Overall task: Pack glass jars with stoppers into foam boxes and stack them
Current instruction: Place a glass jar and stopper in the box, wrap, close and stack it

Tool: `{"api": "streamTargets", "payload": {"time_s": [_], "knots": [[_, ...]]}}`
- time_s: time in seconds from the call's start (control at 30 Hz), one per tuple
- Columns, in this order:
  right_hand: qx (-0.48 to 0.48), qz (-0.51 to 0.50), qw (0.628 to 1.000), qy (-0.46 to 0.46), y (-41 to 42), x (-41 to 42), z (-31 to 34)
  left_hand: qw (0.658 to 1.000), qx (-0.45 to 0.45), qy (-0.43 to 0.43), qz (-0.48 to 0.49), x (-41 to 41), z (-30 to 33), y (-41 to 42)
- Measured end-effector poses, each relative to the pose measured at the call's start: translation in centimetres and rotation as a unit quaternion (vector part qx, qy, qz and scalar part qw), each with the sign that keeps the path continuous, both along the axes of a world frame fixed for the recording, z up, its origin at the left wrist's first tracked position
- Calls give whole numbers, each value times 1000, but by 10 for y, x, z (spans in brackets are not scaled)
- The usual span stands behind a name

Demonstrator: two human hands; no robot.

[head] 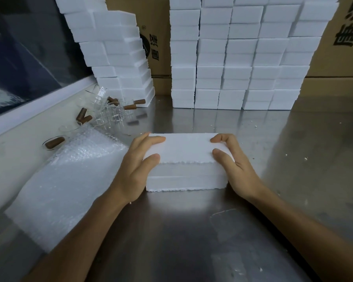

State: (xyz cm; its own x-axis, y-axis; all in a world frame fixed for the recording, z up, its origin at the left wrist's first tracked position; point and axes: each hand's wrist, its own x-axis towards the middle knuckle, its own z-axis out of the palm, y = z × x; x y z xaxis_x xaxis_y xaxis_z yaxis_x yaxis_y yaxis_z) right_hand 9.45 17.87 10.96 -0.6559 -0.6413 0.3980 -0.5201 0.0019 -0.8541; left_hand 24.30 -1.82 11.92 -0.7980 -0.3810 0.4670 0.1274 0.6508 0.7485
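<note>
A closed foam box is held between both hands near the middle of the steel table, its lid seated on the base with a seam visible along the near face. The left hand is wrapped round the box's left end, fingers curled over the top and thumb pressed on the lid's near edge; the right hand is clamped likewise on the right end. The step in hand appears to be the closing and carrying of this box to the stacks.

To do it well, the lid should be pressed evenly at both ends until the seam is flush, since the foam edges are ragged and crumbs are already scattered on the table. The box should be lifted level, squeezed only lightly, and set squarely on one of the stacked foam boxes along the far edge of the table; the stack towards the far left corner leans and is best avoided.

Loose glass jars and brown stoppers lie by the table's left edge, beside a sheet of bubble wrap.
</note>
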Motion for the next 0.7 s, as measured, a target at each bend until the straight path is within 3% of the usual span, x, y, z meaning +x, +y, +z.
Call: {"api": "streamTargets", "payload": {"time_s": [0.2, 0.47, 0.7], "knots": [[14, 1, 1000, -11, 1, 0, 2, 994, 91, -26, -51, 2, 0, -2], [19, -11, 1000, -3, 1, 1, 0, 997, 73, -7, -31, 1, -4, 0], [14, -29, 999, 27, 1, 5, -2, 992, 115, -16, -57, 2, -4, -4]]}}
